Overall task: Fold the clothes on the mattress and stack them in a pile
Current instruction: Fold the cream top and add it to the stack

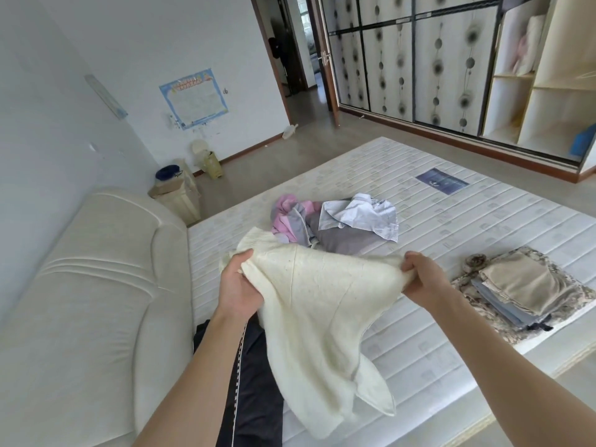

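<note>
A cream knitted garment [319, 314] hangs stretched between both hands above the white mattress [451, 221]. My left hand [238, 285] grips its left upper edge, and my right hand [422, 279] pinches its right upper edge. Its lower part droops toward the mattress and my legs. Behind it lies a loose heap of unfolded clothes [335, 221]: a pink piece, a grey piece and a pale blue shirt. At the right edge of the mattress sits a pile of folded clothes [519, 288], with a beige piece on top of grey and camouflage ones.
A cream padded headboard [96, 285] runs along the left side. A dark label [442, 181] lies on the far part of the mattress. Beyond are bare floor, a wardrobe with sliding doors [419, 66] and an open doorway [300, 59].
</note>
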